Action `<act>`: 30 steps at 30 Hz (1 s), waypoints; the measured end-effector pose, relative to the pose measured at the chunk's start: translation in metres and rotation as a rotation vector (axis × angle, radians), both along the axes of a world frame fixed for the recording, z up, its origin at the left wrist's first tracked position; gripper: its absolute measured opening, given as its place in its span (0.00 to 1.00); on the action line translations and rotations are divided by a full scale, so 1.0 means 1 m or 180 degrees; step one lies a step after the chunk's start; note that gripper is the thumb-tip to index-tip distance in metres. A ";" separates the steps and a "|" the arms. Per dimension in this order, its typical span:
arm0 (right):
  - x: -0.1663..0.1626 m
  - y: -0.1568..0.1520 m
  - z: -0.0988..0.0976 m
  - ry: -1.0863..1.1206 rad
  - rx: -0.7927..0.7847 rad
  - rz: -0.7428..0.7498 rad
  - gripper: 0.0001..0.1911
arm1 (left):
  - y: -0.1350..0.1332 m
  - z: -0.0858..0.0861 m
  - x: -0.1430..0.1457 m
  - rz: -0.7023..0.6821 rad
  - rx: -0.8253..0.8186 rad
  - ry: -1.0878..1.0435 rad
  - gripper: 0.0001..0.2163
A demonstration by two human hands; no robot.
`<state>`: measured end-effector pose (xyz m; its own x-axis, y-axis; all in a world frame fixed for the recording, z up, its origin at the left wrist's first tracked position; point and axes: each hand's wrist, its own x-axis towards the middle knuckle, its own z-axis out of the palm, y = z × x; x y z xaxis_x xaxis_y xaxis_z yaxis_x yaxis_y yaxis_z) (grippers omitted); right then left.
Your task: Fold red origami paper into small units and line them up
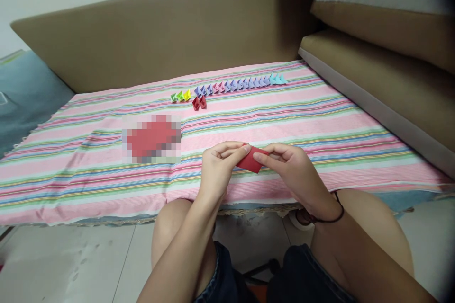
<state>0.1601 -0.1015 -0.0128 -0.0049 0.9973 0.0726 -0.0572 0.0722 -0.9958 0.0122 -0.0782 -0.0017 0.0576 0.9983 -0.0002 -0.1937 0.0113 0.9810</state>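
A small piece of folded red paper (250, 161) is held in the air over the front edge of the striped cloth. My left hand (222, 163) pinches its left corner between thumb and fingers. My right hand (289, 163) pinches the right corner, thumb on top. The fingers behind the paper are partly hidden. Farther back on the cloth, two dark red folded paper pieces (199, 102) stand side by side. Behind them runs a long row of purple and pink folded paper pieces (232, 86), with turquoise ones (277, 79) at its right end.
Green and yellow paper pieces (180, 96) stand left of the row. A blurred-out red item (152, 137) lies at left on the striped cloth (313, 128). A brown backrest (170, 33) rises behind; stacked cushions (377, 71) border the right side. My knees are below the front edge.
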 end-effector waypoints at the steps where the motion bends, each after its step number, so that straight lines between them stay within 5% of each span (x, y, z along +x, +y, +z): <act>1: 0.001 0.000 0.001 -0.0006 0.0004 0.0056 0.09 | 0.000 0.000 0.000 -0.0001 -0.0022 -0.0031 0.07; 19: -0.007 0.007 -0.002 0.0388 -0.0267 0.0454 0.13 | 0.007 -0.006 0.001 0.0151 -0.0146 -0.0225 0.07; 25: -0.012 0.010 -0.015 0.0102 -0.0084 0.0032 0.10 | 0.008 -0.012 0.004 0.0174 -0.0067 -0.0205 0.08; 30: -0.007 0.014 -0.011 -0.0101 -0.0049 0.0143 0.11 | 0.011 -0.017 0.005 0.0114 -0.0157 -0.0300 0.08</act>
